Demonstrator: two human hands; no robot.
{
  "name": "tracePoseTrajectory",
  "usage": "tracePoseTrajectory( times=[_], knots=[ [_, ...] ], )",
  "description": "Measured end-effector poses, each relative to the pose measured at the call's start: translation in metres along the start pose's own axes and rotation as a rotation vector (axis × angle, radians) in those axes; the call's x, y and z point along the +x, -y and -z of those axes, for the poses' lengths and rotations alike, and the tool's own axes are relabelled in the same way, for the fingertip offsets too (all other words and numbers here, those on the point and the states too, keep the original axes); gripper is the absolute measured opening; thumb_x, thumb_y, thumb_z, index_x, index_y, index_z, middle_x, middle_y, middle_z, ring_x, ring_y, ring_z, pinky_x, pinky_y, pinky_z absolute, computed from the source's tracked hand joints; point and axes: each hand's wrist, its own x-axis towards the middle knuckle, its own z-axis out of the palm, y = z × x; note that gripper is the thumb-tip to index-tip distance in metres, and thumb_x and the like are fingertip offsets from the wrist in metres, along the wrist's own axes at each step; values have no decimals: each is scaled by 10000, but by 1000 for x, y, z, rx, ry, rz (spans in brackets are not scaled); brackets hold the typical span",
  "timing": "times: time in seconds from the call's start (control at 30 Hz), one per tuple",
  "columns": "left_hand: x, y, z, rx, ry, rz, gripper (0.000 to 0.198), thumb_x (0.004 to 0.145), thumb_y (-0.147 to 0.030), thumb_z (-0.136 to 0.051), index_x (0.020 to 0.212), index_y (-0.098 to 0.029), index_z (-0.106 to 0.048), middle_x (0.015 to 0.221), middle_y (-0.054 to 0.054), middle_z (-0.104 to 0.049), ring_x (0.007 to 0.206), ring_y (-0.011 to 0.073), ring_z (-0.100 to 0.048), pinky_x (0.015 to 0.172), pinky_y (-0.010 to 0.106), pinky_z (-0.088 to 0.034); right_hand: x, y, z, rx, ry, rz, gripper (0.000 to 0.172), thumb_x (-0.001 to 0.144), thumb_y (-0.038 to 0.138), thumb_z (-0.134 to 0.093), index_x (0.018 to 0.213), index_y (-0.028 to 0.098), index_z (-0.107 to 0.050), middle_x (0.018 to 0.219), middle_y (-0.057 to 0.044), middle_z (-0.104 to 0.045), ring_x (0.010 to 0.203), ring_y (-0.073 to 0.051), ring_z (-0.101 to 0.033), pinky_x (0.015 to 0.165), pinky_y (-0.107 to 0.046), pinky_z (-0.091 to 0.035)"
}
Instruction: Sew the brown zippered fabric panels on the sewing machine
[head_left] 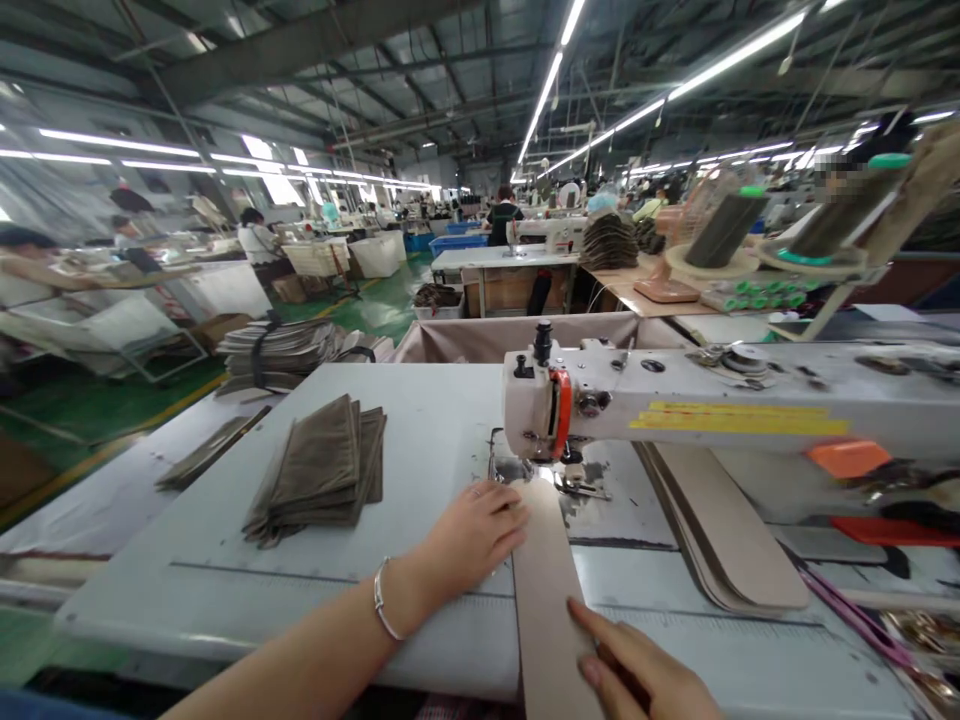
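Note:
A long beige fabric strip (546, 590) runs from the near table edge up to the presser foot (574, 482) of a sewing machine (712, 395). My left hand (476, 530), with a bracelet at the wrist, lies on the strip's left edge just before the needle area, fingers stretched out. At the strip's right edge, closer to me, is my right hand (637, 665), its index finger extended onto the fabric and its other fingers partly hidden. More beige strips with rounded ends (739, 530) are stacked under the machine arm.
Folded dark brown fabric pieces (319, 470) lie on the left of the table. Behind them is a tied bundle (274, 350). Purple-handled scissors (855, 620) rest at the right. Thread cones (724, 230) stand behind the machine. Other people work farther back.

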Motion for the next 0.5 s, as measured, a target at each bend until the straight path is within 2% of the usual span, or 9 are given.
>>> tracePoseTrajectory(
  times=[0.23,0.37,0.5],
  knots=[
    [6,9,-11,58,5,45,397,946,-328,-531,1314,-181,-517,1380,87,-507,1277,250,-457,1132,453,-343,19,10,1,-3,57,-162,440,924,380,-475,1333,247,-564,1289,-46,-608,1159,-197,-593,988,-265,-461],
    [5,9,-12,47,10,64,413,948,-338,-526,1335,-196,-495,1399,79,-495,1300,240,-449,1160,467,-307,22,10,5,38,107,-262,451,915,423,-475,1331,274,-564,1298,-15,-602,1178,-195,-579,990,-257,-458],
    [6,8,-11,50,27,74,416,953,-328,-516,1344,-192,-484,1422,80,-475,1320,243,-433,1160,464,-313,22,9,6,44,109,-279,464,907,444,-473,1336,290,-558,1292,-8,-607,1173,-196,-582,982,-249,-461]
  ],
)
